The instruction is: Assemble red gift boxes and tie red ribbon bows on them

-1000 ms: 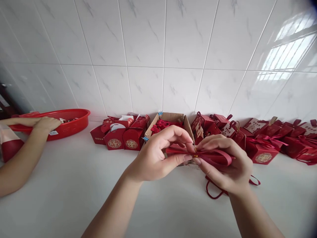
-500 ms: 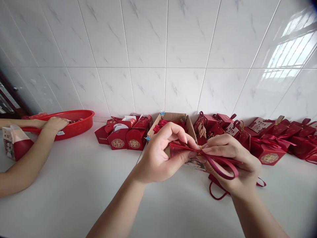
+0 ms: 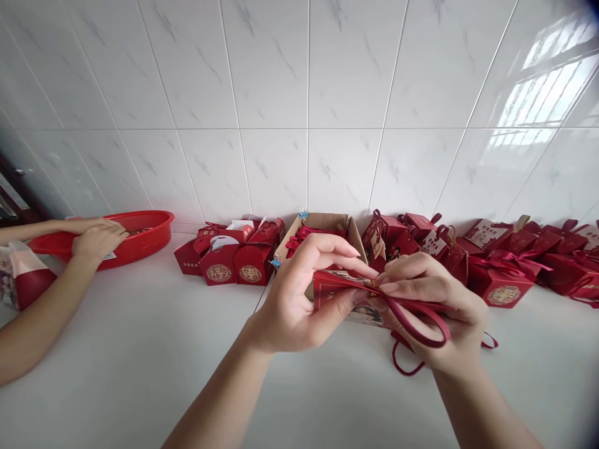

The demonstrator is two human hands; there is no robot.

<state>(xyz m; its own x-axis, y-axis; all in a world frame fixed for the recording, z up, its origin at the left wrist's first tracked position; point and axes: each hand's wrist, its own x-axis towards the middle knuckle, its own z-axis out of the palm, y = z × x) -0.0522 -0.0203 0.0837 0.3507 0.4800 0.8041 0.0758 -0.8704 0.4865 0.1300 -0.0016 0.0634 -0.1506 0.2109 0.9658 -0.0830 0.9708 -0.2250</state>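
In front of me both hands hold a red gift box [image 3: 363, 315] by its pressed-together top edge; a printed picture shows on its side. My left hand [image 3: 292, 305] pinches the top between thumb and fingers, beside a flat red card part [image 3: 326, 291] with a thin printed border. My right hand [image 3: 444, 305] grips the other end, its fingertips meeting the left ones at a small gold tie [image 3: 373, 284]. A dark red ribbon loop [image 3: 442, 333] hangs toward me over the right fingers. More dark red cord [image 3: 406, 371] trails on the table below that hand.
Behind my hands stands a cardboard box [image 3: 327, 220] of red ribbons, with blue clips. Red gift boxes [image 3: 219, 271] sit left of it; finished-looking ones with bows [image 3: 503, 290] line the right. Far left, another person's hands [image 3: 96, 240] are at a red plastic basin [image 3: 154, 240].
My view has shifted slightly. Both my hands keep their pinch at the gold tie, with only small finger movement. The other person's hands have come together at the basin.
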